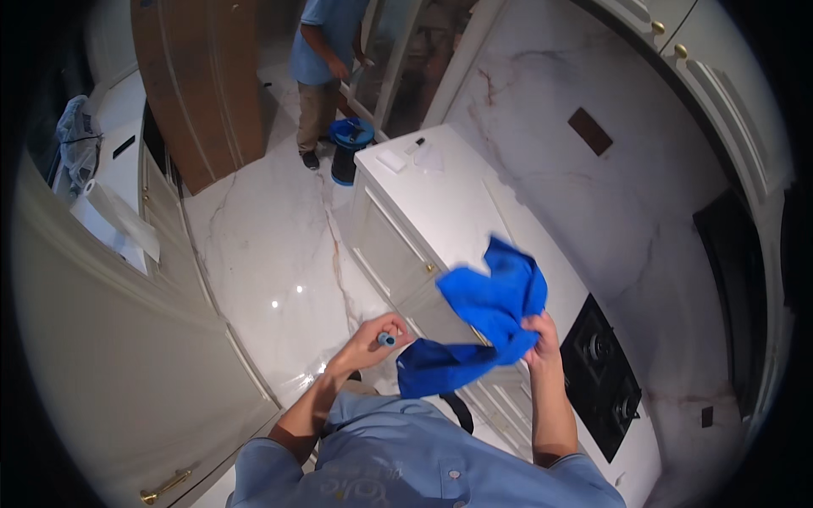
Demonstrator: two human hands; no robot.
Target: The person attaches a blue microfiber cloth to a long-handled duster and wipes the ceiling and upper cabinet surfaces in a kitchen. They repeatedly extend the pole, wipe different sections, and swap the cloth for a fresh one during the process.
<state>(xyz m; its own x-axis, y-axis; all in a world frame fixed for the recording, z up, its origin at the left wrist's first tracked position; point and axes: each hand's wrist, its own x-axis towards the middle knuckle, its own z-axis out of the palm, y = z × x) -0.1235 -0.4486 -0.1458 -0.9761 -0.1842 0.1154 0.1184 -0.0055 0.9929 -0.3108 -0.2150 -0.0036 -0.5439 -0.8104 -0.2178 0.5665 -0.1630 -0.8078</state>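
Note:
A bright blue cloth [502, 292] hangs loosely bunched from my right hand [542, 336], which grips it over the edge of the white countertop [470, 209]. One end of the cloth droops towards my left hand [375, 343] without clearly touching it. That left hand is closed around a slim blue-grey cylindrical handle [386, 339], seen end-on; the rest of it is hidden. On the far end of the countertop lie a white block [391, 161], a small dark-capped item [416, 145] and a thin clear sheet [430, 159].
A black gas hob [600, 381] is set in the counter at my right. A co-worker [327, 51] stands beyond the counter beside a black and blue bucket [346, 152]. Tall brown cardboard [197, 89] stands at back left, near a side counter with a white roll [111, 206] and plastic bag [79, 136].

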